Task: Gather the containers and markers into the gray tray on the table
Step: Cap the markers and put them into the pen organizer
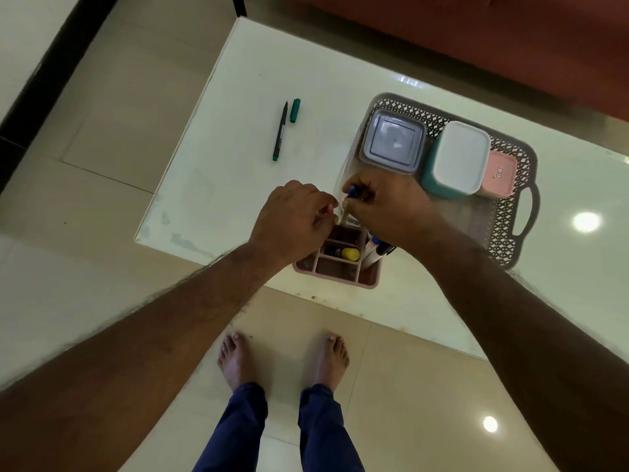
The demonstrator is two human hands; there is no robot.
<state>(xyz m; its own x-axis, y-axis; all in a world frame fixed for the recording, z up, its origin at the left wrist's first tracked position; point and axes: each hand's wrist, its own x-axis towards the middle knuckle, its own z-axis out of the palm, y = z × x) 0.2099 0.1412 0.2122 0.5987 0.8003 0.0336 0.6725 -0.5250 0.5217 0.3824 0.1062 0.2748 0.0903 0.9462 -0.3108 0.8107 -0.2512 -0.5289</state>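
Note:
The gray lattice tray (514,206) sits on the white table and holds a clear gray-lidded container (393,142), a teal container with a white lid (461,158) and a pink container (500,173). My right hand (391,209) grips a blue-capped marker (350,195), held upright over the pink divided organizer (337,267). My left hand (292,219) pinches the marker's lower end, fingers closed. The organizer holds a yellow-capped item (350,254) and more markers (376,248). A green marker (280,132) and its loose green cap (294,110) lie on the table to the left.
The table's near edge (391,321) runs just past the organizer, with tiled floor and my bare feet (282,359) below. A reddish-brown sofa (476,35) stands behind the table. A dark strip (41,69) crosses the floor at the far left.

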